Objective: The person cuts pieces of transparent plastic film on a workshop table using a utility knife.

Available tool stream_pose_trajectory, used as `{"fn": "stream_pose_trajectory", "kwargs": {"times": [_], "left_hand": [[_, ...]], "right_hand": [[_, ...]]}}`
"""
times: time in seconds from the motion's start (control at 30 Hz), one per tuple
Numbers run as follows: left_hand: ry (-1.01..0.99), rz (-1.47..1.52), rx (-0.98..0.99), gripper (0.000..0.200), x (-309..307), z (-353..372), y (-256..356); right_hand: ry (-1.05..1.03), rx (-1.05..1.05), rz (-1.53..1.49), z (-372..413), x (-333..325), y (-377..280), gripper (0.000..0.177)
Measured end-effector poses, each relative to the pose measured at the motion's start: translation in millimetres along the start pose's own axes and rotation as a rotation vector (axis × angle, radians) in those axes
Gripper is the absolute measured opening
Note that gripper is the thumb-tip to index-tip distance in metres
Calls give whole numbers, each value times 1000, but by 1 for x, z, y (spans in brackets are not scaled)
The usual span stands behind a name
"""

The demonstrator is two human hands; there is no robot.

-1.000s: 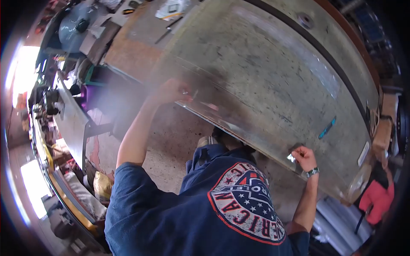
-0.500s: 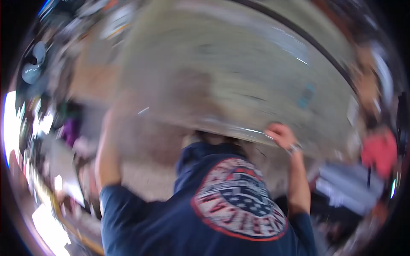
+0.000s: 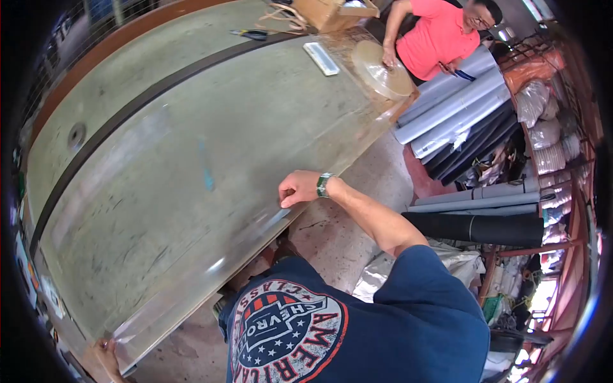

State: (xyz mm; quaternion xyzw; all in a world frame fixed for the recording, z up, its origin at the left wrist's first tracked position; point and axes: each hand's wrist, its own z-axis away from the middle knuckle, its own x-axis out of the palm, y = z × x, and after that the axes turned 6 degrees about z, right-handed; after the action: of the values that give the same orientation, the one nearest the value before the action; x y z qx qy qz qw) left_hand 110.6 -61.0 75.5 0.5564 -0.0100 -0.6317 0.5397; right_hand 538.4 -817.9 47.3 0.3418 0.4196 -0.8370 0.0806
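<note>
A clear plastic sheet (image 3: pixel 220 263) lies over the pale green tabletop (image 3: pixel 115 121), its near edge running along the table's front. My right hand (image 3: pixel 299 188), with a watch on the wrist, pinches that edge near the middle, fingers curled together. Far off at the lower left, my left hand (image 3: pixel 105 357) is at the sheet's corner, thumb and fingers closed on it. Only part of that hand and wrist shows. A blue mark (image 3: pixel 205 165) is visible through or on the sheet.
A person in a coral shirt (image 3: pixel 437 35) stands at the table's far right end, one hand on a round coil (image 3: pixel 382 69). Grey rolls (image 3: pixel 453 102) and a black roll (image 3: pixel 476 228) lie at right. Pliers (image 3: pixel 249 34), a white case (image 3: pixel 321 59) and a cardboard box (image 3: pixel 332 14) rest on the table.
My view has swung right, bringing the co-worker and rolls into sight. My left hand, blurred before, now shows at the lower left corner. My right hand stays at the near edge.
</note>
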Motion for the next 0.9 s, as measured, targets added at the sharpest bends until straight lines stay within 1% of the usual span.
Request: {"fn": "stream_pose_trajectory", "kwargs": {"times": [0.03,0.07,0.1,0.13,0.2,0.23,0.27,0.3,0.37,0.4,0.43,0.53,0.6,0.67,0.7,0.73,0.77,0.8,0.83,0.87,0.9], "left_hand": [[-60,-152,-22,41,-13,-9,-14],[-124,-309,-35,69,-26,-18,-28],[-191,-461,-38,98,-37,-27,-38],[-146,-429,146,96,-42,-18,-31],[-47,-407,524,92,-53,4,-11],[99,-447,306,91,-53,23,9],[236,-477,61,90,-40,51,63],[350,-485,-173,89,-27,79,117],[336,-727,11,91,-45,92,123],[344,-851,104,93,-54,98,126],[356,-894,151,89,-63,97,120],[294,-775,155,77,-68,51,81],[227,-629,134,69,-83,10,36],[157,-460,100,61,-109,-23,-25],[126,-376,80,58,-125,-33,-59],[105,-295,57,54,-140,-34,-79],[95,-250,27,50,-160,-22,-110],[92,-235,6,46,-169,-9,-118],[91,-228,-16,42,-174,2,-125],[87,-222,-30,38,-174,2,-137],[95,-209,-40,35,-179,5,-147]], "right_hand": [[24,-30,-8,13,-11,23,33],[10,-33,-8,17,-27,35,32],[13,-25,-30,23,-36,32,31],[3,1,-62,33,-32,25,31],[-4,-129,-119,31,-21,21,26],[2,-129,-75,26,-12,16,25],[8,-131,-28,19,-3,9,24],[19,-154,-54,12,4,2,24],[59,-193,-109,-5,16,-17,24],[61,-177,-115,-12,22,-30,24],[63,-162,-120,-18,27,-47,24],[77,-138,-80,-46,62,-88,23],[63,-130,-12,-69,86,-114,23],[92,-166,-33,-79,99,-141,26],[42,-168,16,-86,103,-153,28],[-23,-148,22,-87,98,-172,31],[-121,-115,-55,-92,98,-186,34],[-184,-45,-283,-95,101,-206,33],[-335,16,-316,-107,106,-217,26],[-358,-37,-237,-117,112,-228,22],[-408,-19,-198,-125,119,-239,25]]}}
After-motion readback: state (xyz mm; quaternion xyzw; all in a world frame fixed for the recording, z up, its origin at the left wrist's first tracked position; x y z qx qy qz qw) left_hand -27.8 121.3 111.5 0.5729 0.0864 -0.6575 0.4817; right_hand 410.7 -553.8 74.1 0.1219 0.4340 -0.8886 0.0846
